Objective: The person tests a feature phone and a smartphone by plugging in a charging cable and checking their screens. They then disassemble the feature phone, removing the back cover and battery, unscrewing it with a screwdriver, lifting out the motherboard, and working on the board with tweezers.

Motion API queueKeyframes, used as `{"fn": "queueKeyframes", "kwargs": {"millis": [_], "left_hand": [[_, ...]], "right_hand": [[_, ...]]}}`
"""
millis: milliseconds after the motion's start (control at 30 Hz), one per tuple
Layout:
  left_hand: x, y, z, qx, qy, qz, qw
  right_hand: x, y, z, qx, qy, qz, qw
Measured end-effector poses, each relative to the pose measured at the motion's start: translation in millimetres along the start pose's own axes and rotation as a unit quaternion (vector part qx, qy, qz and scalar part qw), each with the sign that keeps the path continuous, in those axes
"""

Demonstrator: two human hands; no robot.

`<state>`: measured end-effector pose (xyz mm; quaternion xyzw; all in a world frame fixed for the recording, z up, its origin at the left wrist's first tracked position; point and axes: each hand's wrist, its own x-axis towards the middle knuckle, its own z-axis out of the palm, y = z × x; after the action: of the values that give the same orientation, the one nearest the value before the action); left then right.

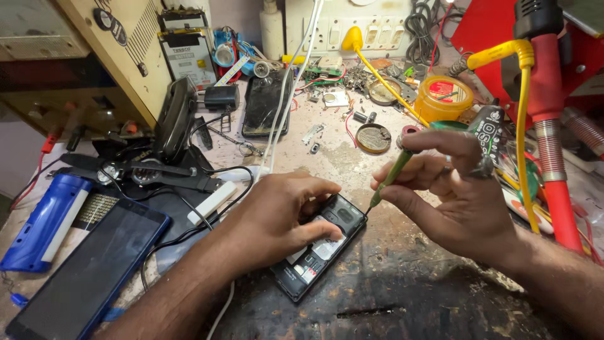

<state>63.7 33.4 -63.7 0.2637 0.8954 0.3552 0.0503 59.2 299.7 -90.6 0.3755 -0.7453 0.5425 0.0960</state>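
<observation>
phone: my left hand (277, 217) is pressed flat on the small black phone (321, 249), back cover off, lying near the front of the counter (402, 296). Fingers spread over it, thumb curled along the lower edge, so that grip is closed down on it, pinning more than lifting.
screwdriver: right hand (453, 195) has a thin green screwdriver (391, 177) pinched between thumb and fingertips, tip touching the phone's top right corner.
how it handles: I'd guess light, stiff, a bit slick on the plastic, and fragile inside with the guts exposed. Best held by the side edges, palm off the open board.
blue phone: bigger dark-screened phone (88, 271) at my near left, just lying there, with a blue case-like thing (44, 230) beside it.
cables: white cable (283, 101) and black cable (207, 214) run across the middle, under my left arm.
tins: round shallow tin (373, 138) past the screwdriver, dark paste of some kind in it, can't tell what. Another flat tin (382, 92) further back, contents unclear.
tub: yellow tub (443, 97) far right, lid on, so no idea what's inside.
far back: another phone (264, 104) face up, small parts scattered near the wall sockets (352, 28).
</observation>
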Motion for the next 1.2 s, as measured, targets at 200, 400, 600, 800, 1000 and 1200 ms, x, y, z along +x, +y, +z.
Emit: {"fn": "queueKeyframes", "kwargs": {"millis": [200, 400, 600, 800, 1000, 1200], "left_hand": [[-6, 6, 5, 0.037, 0.032, 0.113, 0.992], [-8, 9, 4, 0.086, -0.031, 0.017, 0.996], [-8, 2, 4, 0.008, -0.003, 0.113, 0.994], [-6, -2, 11, -0.005, 0.0, 0.104, 0.995], [-6, 7, 11, 0.036, -0.019, 0.062, 0.997], [-7, 7, 11, 0.049, -0.05, 0.08, 0.994]], "right_hand": [[-3, 3, 4, -0.108, 0.026, -0.062, 0.992], [-7, 3, 8, -0.095, 0.033, -0.004, 0.995], [-9, 0, 12, -0.041, -0.033, -0.056, 0.997], [-13, 6, 15, -0.026, 0.023, -0.044, 0.998], [-15, 9, 11, 0.041, -0.07, -0.013, 0.997], [-12, 2, 16, 0.078, -0.037, -0.021, 0.996]]}}
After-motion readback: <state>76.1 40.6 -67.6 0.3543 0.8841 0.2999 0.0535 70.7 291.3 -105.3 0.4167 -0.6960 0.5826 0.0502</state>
